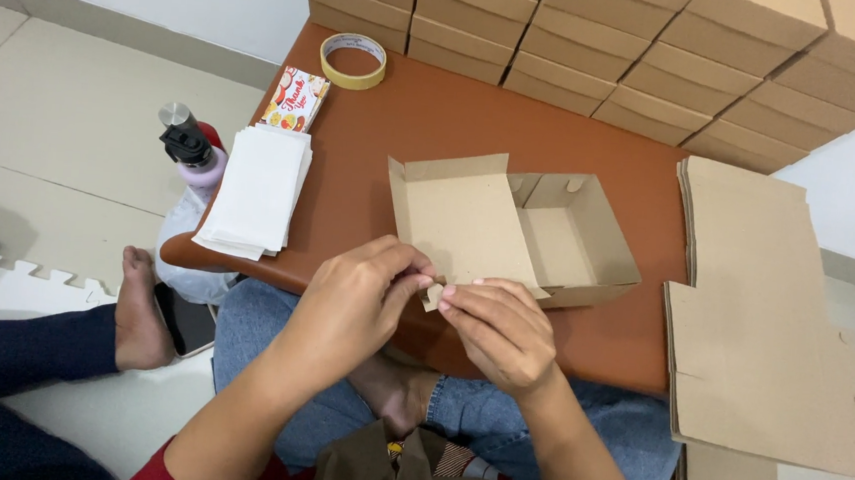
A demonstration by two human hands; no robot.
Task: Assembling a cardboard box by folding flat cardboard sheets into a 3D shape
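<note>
A brown cardboard box [558,241] lies open on the low brown table [426,120], its lid flap [459,217] spread out to the left. My left hand [353,305] and my right hand [501,330] meet at the near edge of that lid. Both pinch a small cardboard tab [434,294] at the flap's front corner, fingertips almost touching. The box's tray part stands formed, with nothing in it.
Flat unfolded box blanks [753,323] are stacked at the right. Finished boxes [602,42] are piled along the back. A tape roll [353,60], a stack of cards [294,100] and white paper sheets [255,193] sit at the left. Another person's foot [142,310] rests on the floor beside a bottle [189,143].
</note>
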